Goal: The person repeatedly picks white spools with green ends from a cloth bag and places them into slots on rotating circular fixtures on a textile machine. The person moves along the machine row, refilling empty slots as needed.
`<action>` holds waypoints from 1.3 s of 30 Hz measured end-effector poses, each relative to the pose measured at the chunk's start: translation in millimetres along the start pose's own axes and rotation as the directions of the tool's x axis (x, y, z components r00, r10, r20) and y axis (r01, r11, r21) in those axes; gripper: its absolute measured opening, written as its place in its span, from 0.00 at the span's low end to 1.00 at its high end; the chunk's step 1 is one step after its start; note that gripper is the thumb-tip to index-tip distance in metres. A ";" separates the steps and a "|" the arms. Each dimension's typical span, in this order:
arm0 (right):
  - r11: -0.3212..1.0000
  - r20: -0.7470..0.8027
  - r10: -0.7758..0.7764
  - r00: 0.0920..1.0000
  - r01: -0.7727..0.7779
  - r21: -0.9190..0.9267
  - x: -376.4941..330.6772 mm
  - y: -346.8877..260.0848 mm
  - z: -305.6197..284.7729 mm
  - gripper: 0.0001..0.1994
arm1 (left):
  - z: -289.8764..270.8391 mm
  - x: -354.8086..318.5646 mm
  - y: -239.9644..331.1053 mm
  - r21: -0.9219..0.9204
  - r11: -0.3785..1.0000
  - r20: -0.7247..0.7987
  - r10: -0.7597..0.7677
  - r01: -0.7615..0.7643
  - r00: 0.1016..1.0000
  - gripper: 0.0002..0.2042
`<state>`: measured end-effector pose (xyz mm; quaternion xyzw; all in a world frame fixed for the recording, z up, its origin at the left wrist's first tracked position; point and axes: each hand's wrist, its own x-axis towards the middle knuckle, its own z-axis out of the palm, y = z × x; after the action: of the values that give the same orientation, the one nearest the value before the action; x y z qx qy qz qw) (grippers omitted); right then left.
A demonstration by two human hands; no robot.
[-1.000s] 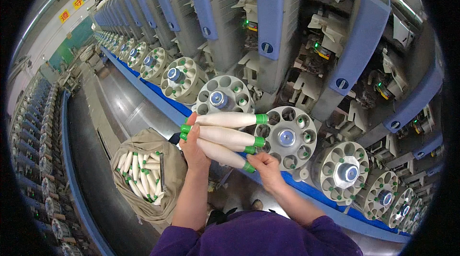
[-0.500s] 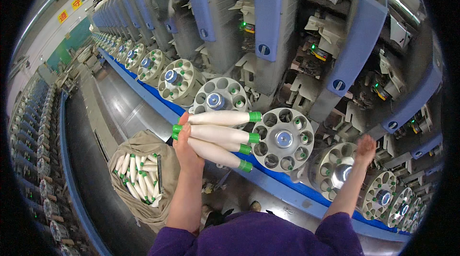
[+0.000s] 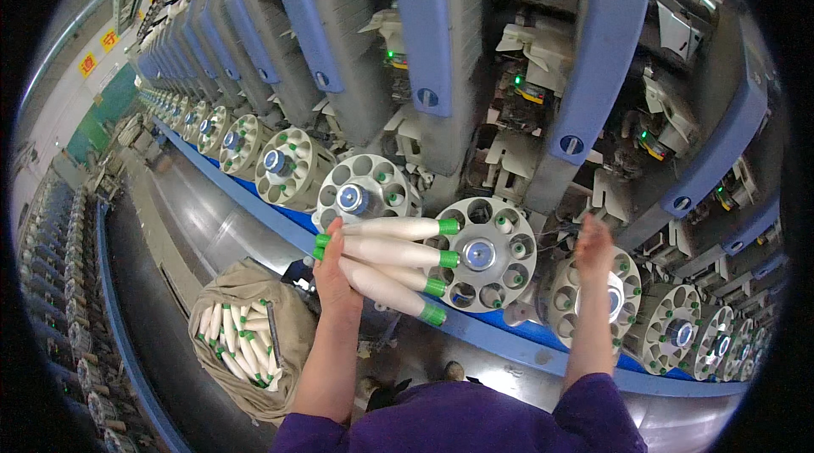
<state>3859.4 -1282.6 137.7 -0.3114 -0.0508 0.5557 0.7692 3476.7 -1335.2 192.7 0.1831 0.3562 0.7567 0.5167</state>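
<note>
Bobbins (image 3: 390, 249) mask the magazine (image 3: 498, 261) at its left rim; left hand (image 3: 337, 285) pinches them, right hand (image 3: 594, 253) blurs, finger spread unclear!

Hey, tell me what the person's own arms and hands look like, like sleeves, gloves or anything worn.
The left hand and right hand are bare, without gloves. The forearms are uncovered too, with no watch or bracelet visible. Plain deep purple sleeves end near the elbows, matching the purple top.
</note>
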 end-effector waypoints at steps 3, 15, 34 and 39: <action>0.739 0.329 0.519 0.789 -0.220 -0.636 -38.2 59.6 17.1 0.24 | 7.7 6.3 -20.3 -0.016 0.995 -0.011 -0.100 0.099 0.995 0.21; 0.343 0.436 0.567 0.699 0.281 -0.896 -36.0 48.1 29.0 0.12 | 0.9 24.9 -109.6 0.493 0.867 0.028 0.069 -0.074 0.997 0.22; 0.293 0.344 0.907 0.243 0.221 -0.930 -110.2 129.8 46.2 0.19 | -0.3 5.2 20.4 -0.032 0.999 0.129 -0.020 0.024 0.991 0.32; 0.537 0.187 0.622 0.760 -0.241 -0.809 -29.9 67.6 -55.8 0.11 | -31.3 -8.4 36.6 -0.142 0.988 -0.191 0.028 -0.056 0.981 0.27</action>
<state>3816.2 -1320.0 64.9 -0.4599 -0.3700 0.7179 0.3689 3436.1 -1361.5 198.8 0.0797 0.3430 0.8055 0.4767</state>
